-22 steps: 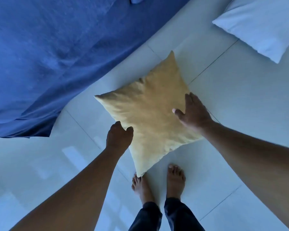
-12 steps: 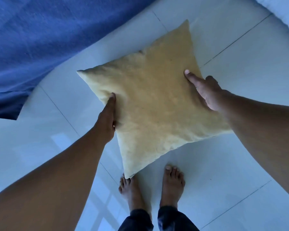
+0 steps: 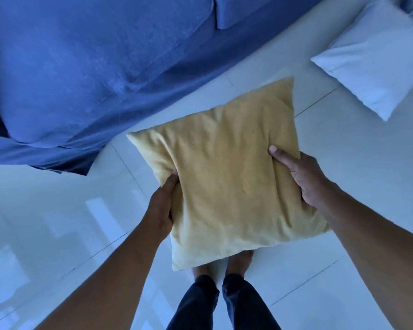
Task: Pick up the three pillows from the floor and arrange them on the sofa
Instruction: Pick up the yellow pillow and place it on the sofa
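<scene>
The yellow pillow (image 3: 227, 177) is held off the white tiled floor (image 3: 343, 163), above the person's bare feet (image 3: 239, 259). The left hand (image 3: 161, 206) pinches its left edge in a closed grip, thumb on top. The right hand (image 3: 301, 176) clamps its right edge, thumb pressed into the fabric. Beyond the pillow stands the blue sofa (image 3: 93, 67); to the pillow's far right a white pillow (image 3: 377, 58) lies on the floor.

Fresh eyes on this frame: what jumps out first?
The yellow pillow fills the centre, gripped at its sides by the left hand and the right hand, above the person's bare feet. A blue sofa takes up the upper left. A white pillow lies on the pale tiled floor at upper right.
</scene>
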A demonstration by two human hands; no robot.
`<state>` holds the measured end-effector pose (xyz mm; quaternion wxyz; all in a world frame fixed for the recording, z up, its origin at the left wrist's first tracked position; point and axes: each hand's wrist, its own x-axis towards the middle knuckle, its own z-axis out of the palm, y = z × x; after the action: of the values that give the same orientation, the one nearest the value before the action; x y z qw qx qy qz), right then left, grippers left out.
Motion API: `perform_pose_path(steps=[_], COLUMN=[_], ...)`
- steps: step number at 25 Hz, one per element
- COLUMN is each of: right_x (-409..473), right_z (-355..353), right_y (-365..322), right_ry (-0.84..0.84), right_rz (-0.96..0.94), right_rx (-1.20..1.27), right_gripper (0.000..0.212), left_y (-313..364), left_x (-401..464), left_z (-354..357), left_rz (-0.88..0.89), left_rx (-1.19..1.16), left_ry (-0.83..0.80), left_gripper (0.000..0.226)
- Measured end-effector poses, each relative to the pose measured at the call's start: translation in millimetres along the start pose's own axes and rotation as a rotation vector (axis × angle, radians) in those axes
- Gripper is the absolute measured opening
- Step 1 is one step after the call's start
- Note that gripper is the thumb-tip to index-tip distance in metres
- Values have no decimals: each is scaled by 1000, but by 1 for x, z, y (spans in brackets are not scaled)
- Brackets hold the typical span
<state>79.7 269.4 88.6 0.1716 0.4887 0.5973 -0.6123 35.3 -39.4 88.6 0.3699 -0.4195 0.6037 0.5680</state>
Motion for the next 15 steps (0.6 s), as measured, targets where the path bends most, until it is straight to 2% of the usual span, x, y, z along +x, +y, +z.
perform_pose_path(steps=[3,6,9,12,15], right_x=[-77,-150,-221,-280,-316], right_z=[-12,-18,-23,-27,-27], right_y=[-43,-87,-134,-175,-204], right_ry=[-18,-26,-31,-35,-79], right_rz=[-18,-42,-103,-174,-234], right_rx=[34,58,74,103,132], right_gripper=[75,51,34,31,40], left_y=[25,52,81,104,120], left_x=[-81,-153,-227,-295,-346], left_z=[-21,-44,-67,-89,-102], left_rz=[17,58,139,232,323], left_rx=[-20,-3,-18,-67,-85], left_ry=[-26,-45,-71,-105,-129], left_gripper=[64,72,67,60,50])
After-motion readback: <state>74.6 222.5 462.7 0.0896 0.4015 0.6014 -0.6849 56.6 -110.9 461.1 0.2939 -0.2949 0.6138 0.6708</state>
